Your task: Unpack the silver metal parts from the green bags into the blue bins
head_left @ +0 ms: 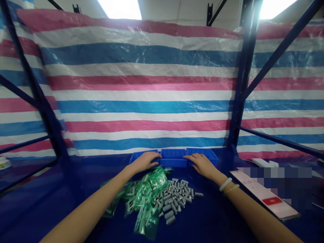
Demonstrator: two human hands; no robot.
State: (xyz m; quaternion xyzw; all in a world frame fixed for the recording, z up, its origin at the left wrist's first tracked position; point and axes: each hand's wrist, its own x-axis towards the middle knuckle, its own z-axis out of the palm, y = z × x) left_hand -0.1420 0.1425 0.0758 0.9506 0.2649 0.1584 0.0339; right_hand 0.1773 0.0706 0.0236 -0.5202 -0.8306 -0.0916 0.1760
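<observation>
Three blue plastic bins stand side by side: a left bin [135,156], a middle bin [174,162] and a right bin [212,156]. My left hand [144,162] lies over the front of the left bin, its fingertips at the middle bin's left edge and the thumb apart. Over the right bin, my right hand [202,164] reaches toward the middle bin's right edge with its fingers stretched out. Neither hand visibly holds anything. Between my forearms lie a heap of green-tinted clear plastic bags [145,192] with parts inside and a pile of small grey pieces [174,199].
A phone [265,195] with a pink screen lies right of my right forearm, partly blurred out. Dark blue rack posts [243,81] rise at both sides. A striped plastic sheet [146,108] hangs behind the blue tabletop [202,222].
</observation>
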